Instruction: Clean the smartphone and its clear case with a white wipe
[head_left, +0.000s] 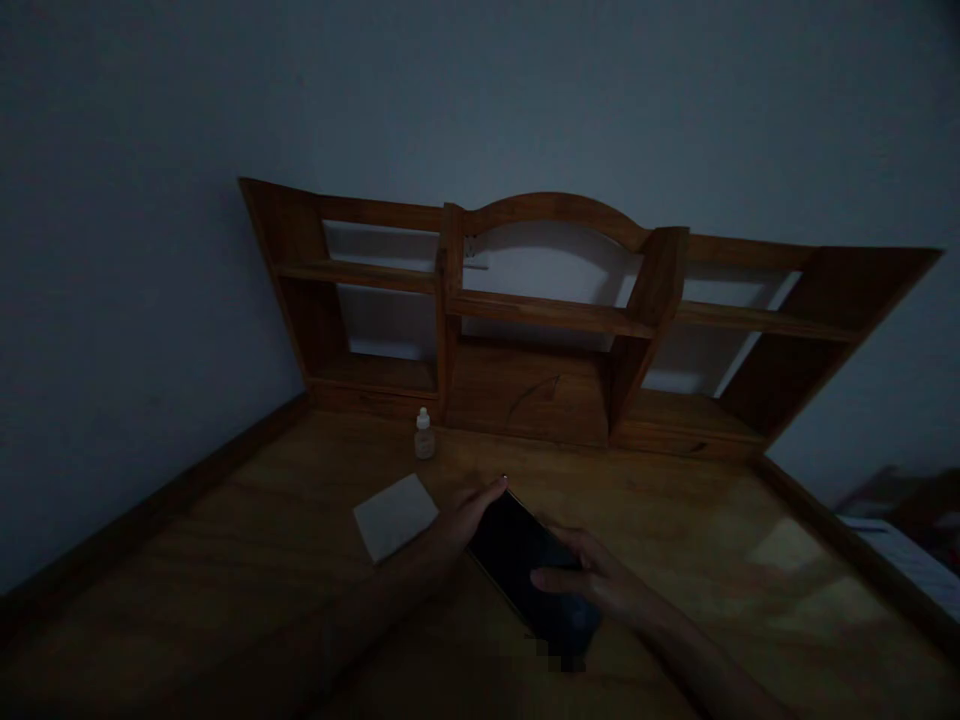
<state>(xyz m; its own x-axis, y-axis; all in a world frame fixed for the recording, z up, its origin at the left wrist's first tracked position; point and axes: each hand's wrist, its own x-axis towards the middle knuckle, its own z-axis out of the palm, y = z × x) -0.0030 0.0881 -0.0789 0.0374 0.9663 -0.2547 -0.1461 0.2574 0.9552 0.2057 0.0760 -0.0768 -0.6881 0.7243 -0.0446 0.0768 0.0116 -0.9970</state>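
Note:
A dark, flat, rectangular phone (514, 550) is held at a slant above the wooden desk, its black face turned up toward me. At its upper left end, my left hand (466, 515) grips the edge with the thumb along the top. My right hand (589, 580) is closed around the right side, its thumb lying across the dark face. The fingers beneath the phone are hidden. Left of my left hand, a pale square cloth or paper (394, 517) lies flat. Just beyond it stands a small clear bottle (424, 438) with a white dropper-style cap.
A wooden shelf unit (551, 315) with open compartments stands along the back of the desk (697, 545), against the wall. Raised wooden edges run along the desk's left and right sides. Beyond the right edge, papers (900, 555) and dark items are dimly visible. The light is low.

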